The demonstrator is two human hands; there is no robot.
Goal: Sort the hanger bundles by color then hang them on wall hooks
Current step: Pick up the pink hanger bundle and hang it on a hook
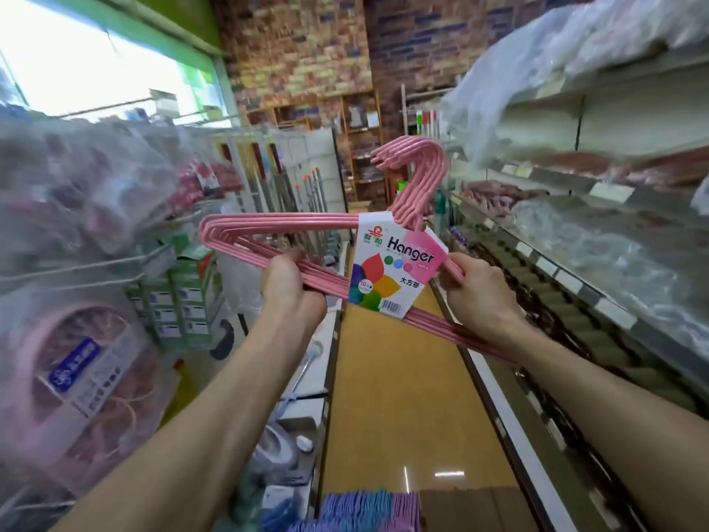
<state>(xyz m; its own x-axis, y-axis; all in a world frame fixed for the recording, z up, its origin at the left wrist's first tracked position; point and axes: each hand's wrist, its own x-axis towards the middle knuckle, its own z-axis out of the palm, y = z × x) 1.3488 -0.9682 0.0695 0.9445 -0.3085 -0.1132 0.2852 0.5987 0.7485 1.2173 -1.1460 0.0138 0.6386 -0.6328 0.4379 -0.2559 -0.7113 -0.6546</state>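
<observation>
Both hands, left hand (286,280) and right hand (479,289), grip the glossy pink wire hanger bundle (245,232), fingers curled

Bundle of pink coated-wire clothes hangers (268,220), stacked flat against one another and bound at the neck by a white paper label sleeve (395,270) printed "Hanger" with a multicoloured leaf design. Held up in mid-air at the centre of the view, tilted so the left shoulder end sits higher and the right end slopes down and nearer. Hooks clustered together, rising above the label and curling over to the left. Lower bars gripped on the left side by the left hand (284,286), right slope pinched by the right hand (479,293). At the bottom edge, partly cut off, further bundles of purple and blue hangers (364,508) lying side by side.
</observation>
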